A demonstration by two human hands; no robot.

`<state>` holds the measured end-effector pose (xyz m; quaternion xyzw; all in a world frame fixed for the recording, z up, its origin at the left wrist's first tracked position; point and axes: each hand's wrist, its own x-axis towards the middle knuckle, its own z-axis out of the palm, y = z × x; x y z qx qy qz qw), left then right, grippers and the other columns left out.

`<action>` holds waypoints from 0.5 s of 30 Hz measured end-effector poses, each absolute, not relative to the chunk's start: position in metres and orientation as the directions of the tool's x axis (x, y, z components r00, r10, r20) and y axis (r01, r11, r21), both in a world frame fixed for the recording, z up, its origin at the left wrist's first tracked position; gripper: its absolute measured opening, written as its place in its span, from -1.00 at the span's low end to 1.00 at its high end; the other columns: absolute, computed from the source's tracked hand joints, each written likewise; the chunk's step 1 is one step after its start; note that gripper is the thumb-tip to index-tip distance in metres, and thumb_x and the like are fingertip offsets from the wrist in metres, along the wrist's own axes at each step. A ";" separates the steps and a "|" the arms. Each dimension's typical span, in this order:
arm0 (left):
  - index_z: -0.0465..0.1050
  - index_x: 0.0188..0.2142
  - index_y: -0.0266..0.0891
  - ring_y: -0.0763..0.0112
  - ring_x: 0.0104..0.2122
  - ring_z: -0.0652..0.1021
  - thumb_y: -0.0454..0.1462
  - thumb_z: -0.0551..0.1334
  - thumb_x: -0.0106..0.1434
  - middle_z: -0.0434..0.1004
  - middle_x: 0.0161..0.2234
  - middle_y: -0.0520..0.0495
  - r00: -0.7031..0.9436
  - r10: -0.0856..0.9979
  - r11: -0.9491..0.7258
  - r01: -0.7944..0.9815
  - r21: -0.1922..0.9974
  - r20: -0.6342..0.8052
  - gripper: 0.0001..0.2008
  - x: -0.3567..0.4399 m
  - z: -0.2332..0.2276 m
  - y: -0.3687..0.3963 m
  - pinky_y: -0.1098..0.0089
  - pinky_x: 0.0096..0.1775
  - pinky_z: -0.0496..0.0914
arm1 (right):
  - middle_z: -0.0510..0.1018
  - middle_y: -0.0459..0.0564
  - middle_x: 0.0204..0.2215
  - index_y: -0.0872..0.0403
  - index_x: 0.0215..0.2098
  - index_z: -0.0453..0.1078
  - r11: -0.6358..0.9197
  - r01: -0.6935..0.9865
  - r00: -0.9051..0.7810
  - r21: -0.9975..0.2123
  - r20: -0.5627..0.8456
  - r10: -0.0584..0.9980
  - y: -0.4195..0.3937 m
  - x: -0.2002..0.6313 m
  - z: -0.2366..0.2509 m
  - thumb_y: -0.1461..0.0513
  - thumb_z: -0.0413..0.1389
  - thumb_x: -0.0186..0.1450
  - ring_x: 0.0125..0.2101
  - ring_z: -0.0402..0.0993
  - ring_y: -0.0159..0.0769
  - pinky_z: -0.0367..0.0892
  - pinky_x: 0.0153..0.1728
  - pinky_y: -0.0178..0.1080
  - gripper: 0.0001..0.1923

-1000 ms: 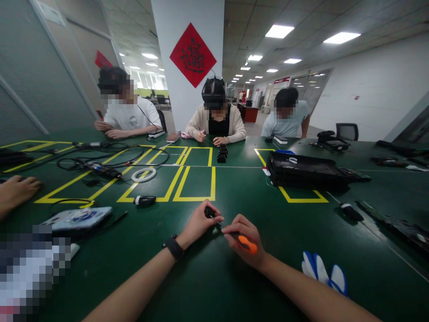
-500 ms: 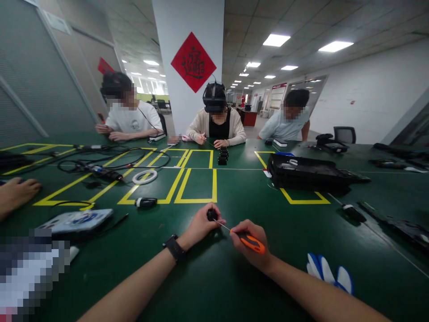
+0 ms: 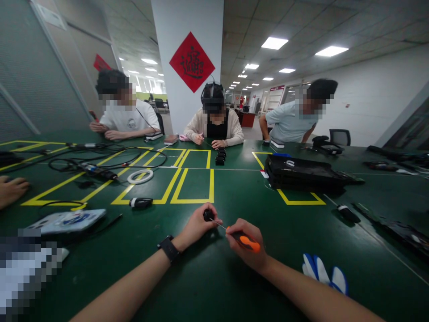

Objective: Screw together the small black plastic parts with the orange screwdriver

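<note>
My left hand is closed around a small black part, holding it just over the green table. What kind of part it is I cannot make out. An orange and black screwdriver is gripped in my right hand, its handle lying across the fingers. The thin metal shaft points up and left, and its tip meets the black part or stops right beside it. A dark watch sits on my left wrist.
Blue and white gloves lie right of my right forearm. Beyond are a black casing, a black and white cylinder, a white ring and tangled cables. A phone-like slab lies left. Several people sit or lean across the table; another person's hand rests far left.
The whole view has shifted slightly, moving things a little leftward. The screwdriver handle has turned somewhat in my right hand. The person at the right has leaned further right.
</note>
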<state>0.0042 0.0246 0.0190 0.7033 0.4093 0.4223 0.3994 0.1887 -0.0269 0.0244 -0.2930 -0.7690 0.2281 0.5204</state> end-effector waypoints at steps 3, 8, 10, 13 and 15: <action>0.27 -0.39 -0.25 0.49 -0.44 0.40 -0.21 0.30 -0.01 0.37 -0.44 0.06 0.301 0.915 -0.345 0.243 0.907 0.267 -0.75 0.004 0.019 0.025 0.45 -0.35 0.29 | 0.37 -0.07 -0.48 0.08 -0.32 0.36 0.741 0.213 -0.333 -0.637 0.665 0.668 -0.028 0.190 0.025 0.31 0.08 0.15 -0.47 0.31 -0.39 0.23 -0.44 -0.31 -0.89; 0.28 -0.40 -0.25 0.49 -0.45 0.40 -0.20 0.28 0.00 0.37 -0.45 0.05 0.293 0.916 -0.351 0.260 0.900 0.273 -0.76 0.003 0.017 0.026 0.45 -0.36 0.29 | 0.36 -0.10 -0.49 0.08 -0.23 0.31 0.670 0.271 -0.263 -0.691 0.617 0.742 -0.028 0.189 0.022 0.29 0.07 0.16 -0.51 0.29 -0.42 0.22 -0.47 -0.34 -0.81; 0.28 -0.40 -0.25 0.49 -0.45 0.40 -0.20 0.28 0.00 0.38 -0.44 0.05 0.285 0.917 -0.355 0.264 0.897 0.279 -0.76 0.003 0.016 0.026 0.45 -0.36 0.28 | 0.36 -0.12 -0.51 0.08 -0.24 0.30 0.634 0.283 -0.247 -0.720 0.584 0.773 -0.028 0.188 0.021 0.29 0.06 0.16 -0.54 0.28 -0.44 0.22 -0.49 -0.35 -0.83; 0.29 -0.40 -0.26 0.49 -0.44 0.40 -0.19 0.29 0.00 0.37 -0.44 0.05 0.281 0.914 -0.367 0.269 0.891 0.292 -0.75 0.002 0.016 0.026 0.45 -0.36 0.28 | 0.38 -0.10 -0.49 0.08 -0.28 0.32 0.638 0.275 -0.301 -0.719 0.566 0.767 -0.027 0.188 0.022 0.30 0.06 0.16 -0.53 0.29 -0.43 0.22 -0.49 -0.35 -0.86; 0.29 -0.40 -0.26 0.50 -0.44 0.39 -0.19 0.29 -0.01 0.37 -0.45 0.05 0.287 0.910 -0.376 0.264 0.888 0.300 -0.75 0.003 0.015 0.026 0.46 -0.36 0.27 | 0.38 -0.08 -0.47 0.09 -0.29 0.35 0.675 0.258 -0.342 -0.691 0.588 0.733 -0.027 0.188 0.023 0.31 0.06 0.14 -0.50 0.29 -0.42 0.22 -0.47 -0.34 -0.85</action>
